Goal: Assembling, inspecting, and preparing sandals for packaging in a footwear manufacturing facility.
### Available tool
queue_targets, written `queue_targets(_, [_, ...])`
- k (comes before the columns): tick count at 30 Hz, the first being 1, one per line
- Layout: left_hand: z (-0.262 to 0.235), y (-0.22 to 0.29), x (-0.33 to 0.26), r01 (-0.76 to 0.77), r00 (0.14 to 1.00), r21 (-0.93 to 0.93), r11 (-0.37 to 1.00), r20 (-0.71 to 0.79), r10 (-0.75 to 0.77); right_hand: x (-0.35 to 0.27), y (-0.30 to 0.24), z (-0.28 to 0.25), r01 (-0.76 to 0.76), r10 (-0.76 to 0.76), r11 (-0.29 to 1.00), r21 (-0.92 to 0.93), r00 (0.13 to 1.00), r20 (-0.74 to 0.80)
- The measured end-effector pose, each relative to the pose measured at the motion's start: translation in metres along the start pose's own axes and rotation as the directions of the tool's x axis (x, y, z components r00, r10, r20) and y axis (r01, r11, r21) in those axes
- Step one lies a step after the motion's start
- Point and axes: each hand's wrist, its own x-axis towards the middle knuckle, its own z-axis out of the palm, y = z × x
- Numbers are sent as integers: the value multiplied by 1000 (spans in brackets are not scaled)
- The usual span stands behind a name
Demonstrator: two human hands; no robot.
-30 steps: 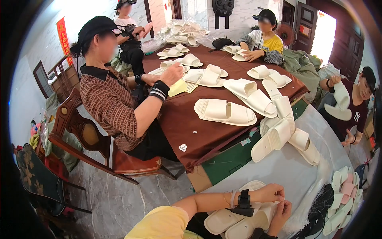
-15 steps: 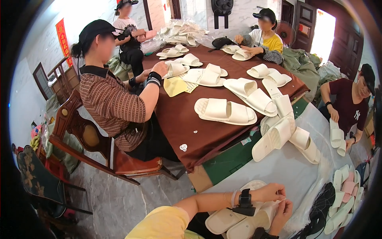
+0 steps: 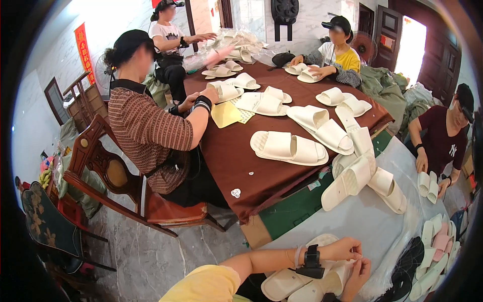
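Observation:
Over a pair of white open-toed slippers (image 3: 307,288) at the lower edge, my two hands are close together. My left hand (image 3: 343,248) has its fingers bent in a pinch above the slippers' straps. Just below it, my right hand (image 3: 358,275) is also pinched, its fingertips almost meeting the left ones. A tiny pale bit shows between the fingertips, too small to name. My left forearm and its black wrist device cover part of the slippers. Another white slipper toe (image 3: 322,240) shows behind my left wrist.
White slippers (image 3: 289,147) lie in pairs and crossed stacks on the brown-covered table (image 3: 226,166). A black stringy bundle (image 3: 406,269) is right of my hands, beside green and pink slippers (image 3: 436,246). Co-workers (image 3: 151,116) sit around the table, handling slippers.
My hands stay pinched together over the slippers, barely shifted. At the far left, a co-worker's hand reaches out and a pink slipper blurs toward the table. The right-hand co-worker's slippers have turned.

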Motion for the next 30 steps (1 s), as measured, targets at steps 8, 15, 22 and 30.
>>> queue_targets(8, [-3,10,-2,87,992,32,996,85,-89,0,0,-2,27,-27,1000,0,1000,-3])
queue_targets(15, [0,8,0,98,992,7,995,73,-99,2,27,1,13,-9,997,82,999,-42])
queue_targets(22, [-1,-2,1,129,988,28,991,80,-131,0,25,1,-64,76,992,113,992,-103])
queue_targets(30, [-6,11,0,243,967,-12,970,79,-241,4,15,0,-75,79,979,187,997,-14])
